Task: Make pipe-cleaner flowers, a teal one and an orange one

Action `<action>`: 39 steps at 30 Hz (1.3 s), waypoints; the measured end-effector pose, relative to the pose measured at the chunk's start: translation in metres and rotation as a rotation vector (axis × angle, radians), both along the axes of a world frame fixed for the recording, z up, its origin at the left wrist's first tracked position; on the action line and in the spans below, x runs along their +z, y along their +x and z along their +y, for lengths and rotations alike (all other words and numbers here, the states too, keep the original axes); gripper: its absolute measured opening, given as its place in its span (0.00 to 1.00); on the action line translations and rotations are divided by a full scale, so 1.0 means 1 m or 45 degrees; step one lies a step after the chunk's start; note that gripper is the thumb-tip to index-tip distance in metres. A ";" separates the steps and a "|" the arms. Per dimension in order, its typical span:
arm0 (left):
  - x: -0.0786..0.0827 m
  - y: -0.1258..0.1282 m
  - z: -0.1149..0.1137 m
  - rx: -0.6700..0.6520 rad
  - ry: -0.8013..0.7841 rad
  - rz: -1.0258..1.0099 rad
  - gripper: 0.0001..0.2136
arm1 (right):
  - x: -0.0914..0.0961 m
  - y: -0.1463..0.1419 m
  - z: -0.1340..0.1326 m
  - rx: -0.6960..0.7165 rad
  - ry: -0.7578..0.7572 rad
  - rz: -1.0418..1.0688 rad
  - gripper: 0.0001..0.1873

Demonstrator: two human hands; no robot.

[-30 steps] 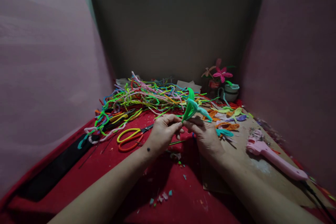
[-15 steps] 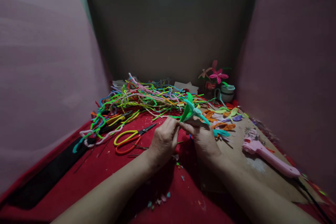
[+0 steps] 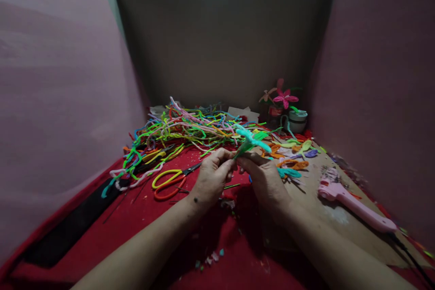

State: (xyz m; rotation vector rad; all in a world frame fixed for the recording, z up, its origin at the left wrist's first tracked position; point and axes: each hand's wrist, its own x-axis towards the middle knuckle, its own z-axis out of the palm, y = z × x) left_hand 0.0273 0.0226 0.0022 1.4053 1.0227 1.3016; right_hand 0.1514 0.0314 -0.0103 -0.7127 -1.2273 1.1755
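Between my two hands is a pipe-cleaner flower (image 3: 250, 139) with turquoise petals and green leaves, its head pointing up and away from me. My left hand (image 3: 215, 174) pinches the base of its stem between thumb and fingers. From the other side, my right hand (image 3: 267, 179) is closed on the same base, its fingertips close to those of my left. The lower stem is mostly hidden by the fingers. Left of my left hand lie scissors (image 3: 169, 183) with one yellow and one orange handle, their blades reaching toward my wrist.
Behind the hands spreads a tangled heap of colourful pipe cleaners (image 3: 190, 127), with pliers (image 3: 152, 156) at its front. On a brown board (image 3: 309, 217) at right lie a pink glue gun (image 3: 356, 206) and several looped petals (image 3: 292, 164). Finished-looking flowers (image 3: 285, 98) stand at the back right.
The flower has turned in my fingers: its turquoise petals now face up and left, with the green leaf swung to the right. My left-hand fingers have shifted their pinch. The whole view moved slightly.
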 end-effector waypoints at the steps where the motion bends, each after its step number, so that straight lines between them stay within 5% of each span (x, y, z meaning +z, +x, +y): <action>1: 0.001 0.000 0.000 -0.040 -0.050 -0.081 0.04 | -0.001 0.001 0.001 0.035 -0.021 0.027 0.08; 7: 0.008 -0.005 0.000 -0.349 -0.371 -0.423 0.08 | -0.001 0.006 0.008 0.233 -0.014 0.083 0.04; 14: 0.012 -0.019 0.006 -0.689 -0.513 -0.418 0.09 | -0.002 0.013 0.014 0.420 -0.152 0.139 0.08; 19: 0.012 -0.028 0.012 -0.856 -0.621 -0.356 0.10 | -0.003 0.014 0.013 0.410 -0.076 0.042 0.06; 24: 0.013 -0.020 0.006 -0.573 -0.470 -0.160 0.07 | -0.005 0.007 0.007 0.275 -0.039 0.025 0.04; 30: 0.004 -0.007 -0.006 0.146 0.241 0.439 0.09 | 0.004 0.003 -0.005 -0.011 -0.053 -0.086 0.08; 36: 0.001 -0.007 -0.009 0.228 0.501 0.661 0.07 | 0.009 0.001 -0.012 -0.128 -0.025 -0.104 0.08; 39: 0.005 -0.006 -0.009 0.138 0.360 0.490 0.07 | 0.000 0.000 -0.005 -0.103 -0.009 -0.051 0.07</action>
